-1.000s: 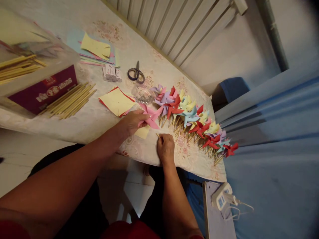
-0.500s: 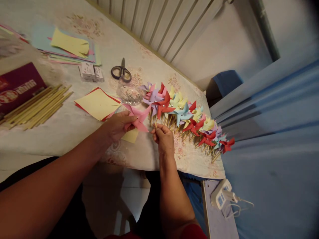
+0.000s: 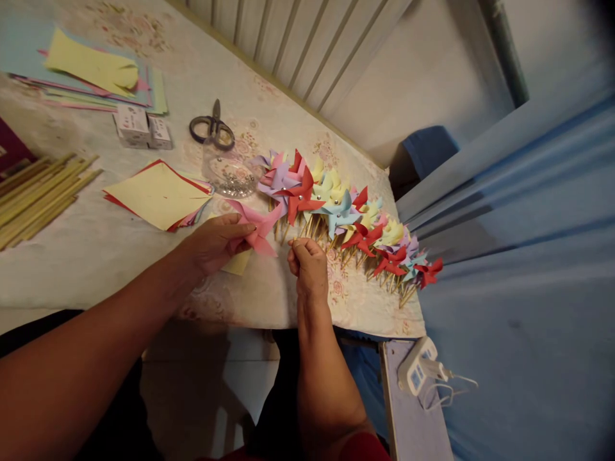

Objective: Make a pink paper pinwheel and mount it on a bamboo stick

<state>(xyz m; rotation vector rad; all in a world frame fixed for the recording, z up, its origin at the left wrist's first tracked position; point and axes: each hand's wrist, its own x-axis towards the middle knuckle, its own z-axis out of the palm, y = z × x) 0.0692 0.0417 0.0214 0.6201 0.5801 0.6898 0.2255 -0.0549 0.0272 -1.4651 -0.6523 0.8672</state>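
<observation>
Pinched in my left hand (image 3: 214, 242) is a pink paper pinwheel (image 3: 262, 225), its blades folded toward the centre. My right hand (image 3: 310, 264) is closed just to the right and slightly lower, apart from the pinwheel. A small pale tip of a wooden stick (image 3: 293, 241) shows between its thumb and forefinger; the rest is hidden by the hand. Beyond my hands lies a clear dish (image 3: 233, 178) of small metal pins. A row of pinwheels on sticks (image 3: 340, 214) in red, blue, yellow and purple stretches to the right. Under my left hand, a yellow paper piece (image 3: 237, 264) is partly covered.
Left of my hands lie cut paper squares (image 3: 156, 192) and wooden sticks (image 3: 43, 198). Farther back are scissors (image 3: 214, 128), small white boxes (image 3: 134, 125) and stacked coloured paper (image 3: 91, 64). A power strip (image 3: 417, 366) rests on a stand by the blue curtain (image 3: 519, 320).
The view has shifted, so the table items appear farther left. My left hand still holds the pink pinwheel; less of the stick tip shows at my right fingers.
</observation>
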